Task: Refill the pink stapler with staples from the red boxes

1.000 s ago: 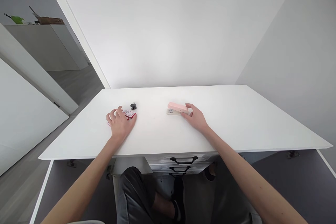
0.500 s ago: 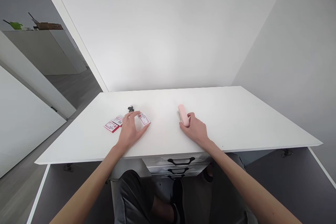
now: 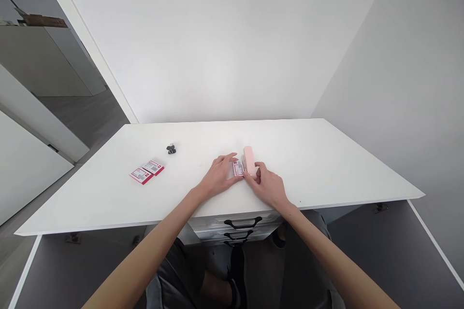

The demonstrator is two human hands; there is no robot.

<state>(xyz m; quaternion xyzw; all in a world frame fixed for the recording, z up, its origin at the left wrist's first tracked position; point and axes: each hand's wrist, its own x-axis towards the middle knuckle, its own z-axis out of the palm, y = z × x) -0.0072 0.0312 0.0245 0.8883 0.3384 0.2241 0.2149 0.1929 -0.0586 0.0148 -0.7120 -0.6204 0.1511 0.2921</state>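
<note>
My right hand (image 3: 267, 185) grips the near end of a pink stapler (image 3: 248, 160) that lies on the white table (image 3: 326, 164), pointing away from me. My left hand (image 3: 219, 177) rests beside it with its fingers closed on a small red and white box (image 3: 237, 168), which touches the stapler's left side. Two more red and white boxes (image 3: 146, 172) lie side by side on the table to the left. A small black clip-like object (image 3: 171, 149) sits behind them.
White walls stand behind the table and to its right. Drawers with black handles (image 3: 242, 223) sit under the table in front of my knees. A doorway and a grey cabinet (image 3: 47, 63) are off to the left.
My left hand has carried one red and white box from the left group rightward to the stapler. My right hand has turned the stapler lengthwise and drawn it slightly nearer.
</note>
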